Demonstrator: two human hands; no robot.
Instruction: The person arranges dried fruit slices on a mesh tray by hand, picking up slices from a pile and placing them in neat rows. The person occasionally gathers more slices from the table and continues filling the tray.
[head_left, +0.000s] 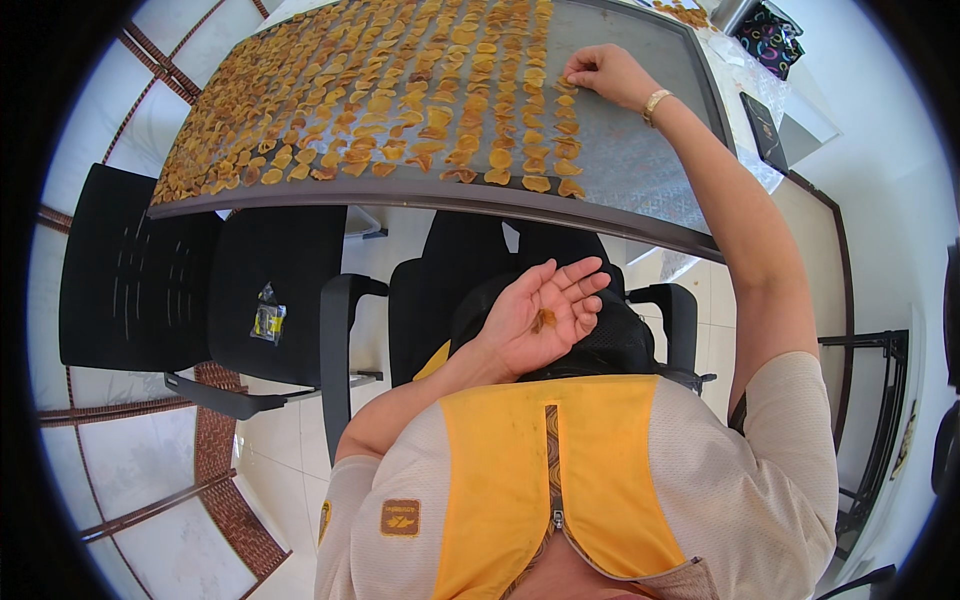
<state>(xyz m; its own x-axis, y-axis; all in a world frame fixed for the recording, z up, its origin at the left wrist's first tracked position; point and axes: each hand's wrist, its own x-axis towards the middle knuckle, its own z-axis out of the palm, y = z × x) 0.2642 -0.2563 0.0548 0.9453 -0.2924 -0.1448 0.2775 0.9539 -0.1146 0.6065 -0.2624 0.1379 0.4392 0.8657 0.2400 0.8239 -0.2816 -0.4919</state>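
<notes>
Rows of thin amber-brown dried slices (439, 116) lie on a framed mesh screen (630, 150) in front of me. My right hand (611, 73), with a bracelet at the wrist, pinches a slice at the far end of the rightmost row; its fingertips partly hide that slice. Palm up above my lap, my left hand (541, 319) has its fingers spread a little, and a few small amber pieces (544, 320) rest in the palm.
A black phone (763, 133) lies right of the screen, with bubble wrap (750, 75) and a dark patterned bag (769, 41) beyond. More slices (682, 11) sit at the far right. On the left, a black chair (277, 300) holds a small plastic packet (268, 319).
</notes>
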